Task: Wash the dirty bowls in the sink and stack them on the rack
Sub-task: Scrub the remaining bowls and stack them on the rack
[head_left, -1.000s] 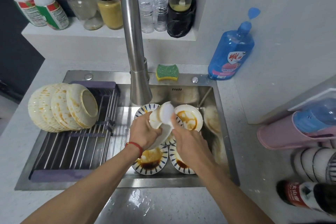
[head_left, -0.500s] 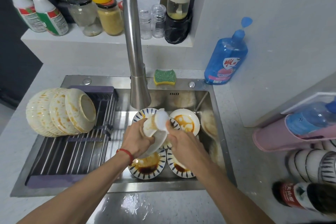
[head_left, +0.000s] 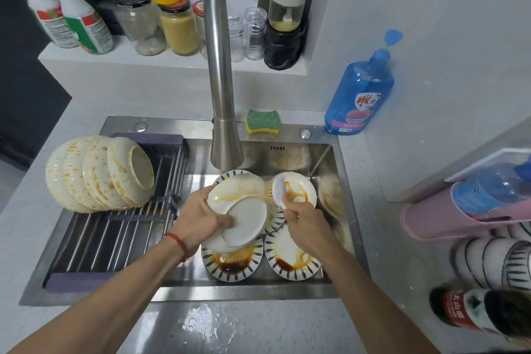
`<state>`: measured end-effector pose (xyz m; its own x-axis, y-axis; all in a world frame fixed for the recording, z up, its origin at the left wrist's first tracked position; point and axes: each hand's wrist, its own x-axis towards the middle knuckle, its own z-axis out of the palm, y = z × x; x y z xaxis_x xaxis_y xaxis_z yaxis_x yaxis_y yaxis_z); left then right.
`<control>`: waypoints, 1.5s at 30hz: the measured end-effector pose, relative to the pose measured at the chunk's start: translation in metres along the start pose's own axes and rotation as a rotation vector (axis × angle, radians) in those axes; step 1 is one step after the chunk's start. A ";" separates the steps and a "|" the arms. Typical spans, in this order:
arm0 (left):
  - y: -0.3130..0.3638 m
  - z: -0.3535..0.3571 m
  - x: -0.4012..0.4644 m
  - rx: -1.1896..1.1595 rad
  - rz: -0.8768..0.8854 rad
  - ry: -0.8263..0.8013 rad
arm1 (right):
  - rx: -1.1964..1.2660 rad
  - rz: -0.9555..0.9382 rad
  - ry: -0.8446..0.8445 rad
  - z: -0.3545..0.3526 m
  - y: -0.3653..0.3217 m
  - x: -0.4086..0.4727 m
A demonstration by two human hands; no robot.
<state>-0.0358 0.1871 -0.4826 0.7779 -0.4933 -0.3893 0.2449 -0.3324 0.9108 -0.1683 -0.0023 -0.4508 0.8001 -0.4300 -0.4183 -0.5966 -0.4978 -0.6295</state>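
Observation:
My left hand grips a white bowl turned on its side over the sink, its base facing me and orange streaks on its outside. My right hand holds a white dish brush, whose bristles touch the bowl's upper right side. Below them several dirty bowls with blue-striped rims lie in the sink, such as one with dark sauce and another beside it. A white bowl with orange stains sits behind the brush. Several stained bowls are stacked on their sides on the rack.
The tall steel faucet rises just behind the bowl. A green-yellow sponge and a blue soap bottle stand at the sink's back edge. Jars and bottles line the shelf. Striped bowls lie on the right counter.
The bowl in my left hand has turned so its base faces me. My right hand has shifted the brush from the bowl's front to its upper right side.

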 end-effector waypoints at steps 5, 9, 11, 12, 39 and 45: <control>0.002 -0.007 -0.003 -0.177 -0.082 0.026 | -0.001 -0.023 -0.023 0.001 -0.002 -0.001; 0.001 -0.013 -0.002 -0.314 -0.114 0.036 | -0.003 -0.010 -0.023 0.002 -0.001 -0.003; 0.001 -0.013 -0.002 -0.360 -0.127 0.032 | -0.021 -0.018 -0.013 0.002 -0.002 -0.002; 0.001 -0.014 -0.003 -0.388 -0.134 0.036 | -0.026 -0.011 -0.002 0.003 -0.001 -0.003; -0.006 0.009 -0.008 -1.021 -0.344 0.131 | -0.229 -0.082 0.031 0.024 -0.015 -0.025; -0.007 0.027 -0.008 -1.062 -0.364 0.192 | -0.302 -0.065 0.042 0.031 -0.014 -0.025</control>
<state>-0.0592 0.1715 -0.4899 0.6139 -0.3448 -0.7101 0.7692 0.4633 0.4401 -0.1783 0.0393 -0.4518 0.8377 -0.4172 -0.3524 -0.5407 -0.7240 -0.4282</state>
